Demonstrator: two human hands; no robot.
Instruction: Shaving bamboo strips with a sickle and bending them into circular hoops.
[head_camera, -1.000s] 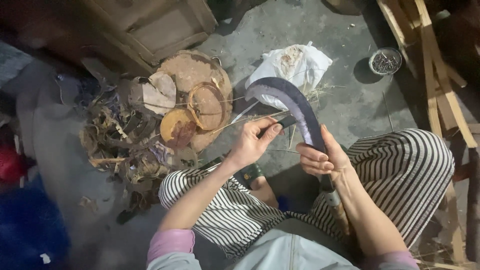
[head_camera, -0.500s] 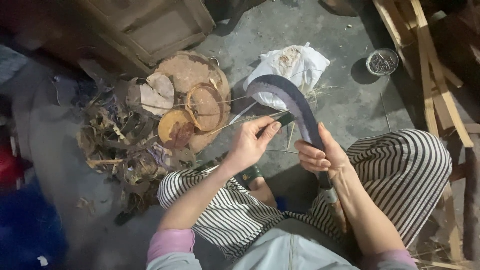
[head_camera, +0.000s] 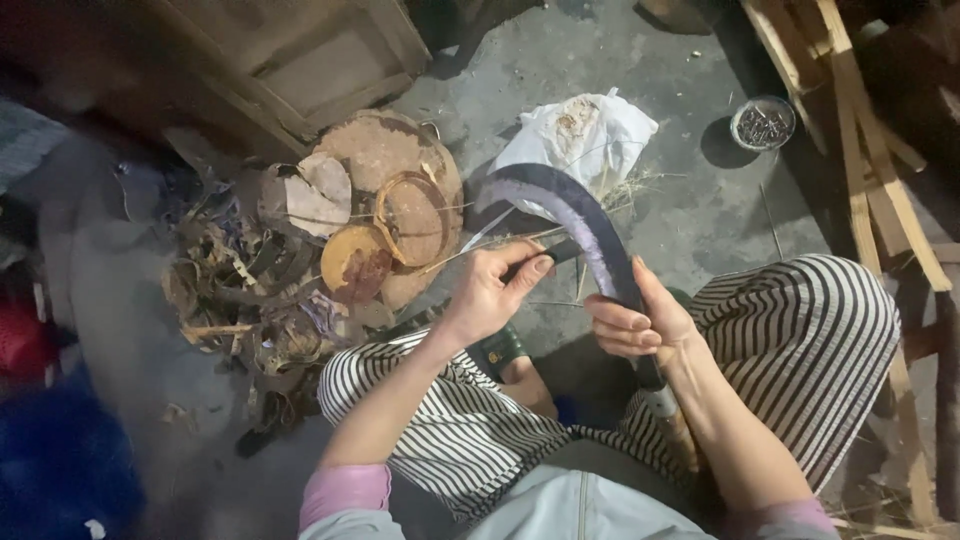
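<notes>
Gripping the curved sickle blade (head_camera: 585, 225), my right hand (head_camera: 640, 325) closes round it; my left hand (head_camera: 490, 290) pinches a thin strip (head_camera: 470, 250) against it.

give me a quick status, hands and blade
Right hand gripping curved sickle blade mid-length. Left hand pinching a thin strip against the blade. Coiled rings and scrap pile off to the left, clear of the hands.

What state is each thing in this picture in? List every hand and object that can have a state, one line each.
Left hand: shut, fingers pinching a thin strip against the blade.
Right hand: shut around the curved sickle, blade arching upward.
Thin strip: stretched out straight, leftward.
White bag: open, crumpled on the floor.
Small round tin: open, filled with small dark bits.
Wooden disc: lying flat, a ring resting on it.
</notes>
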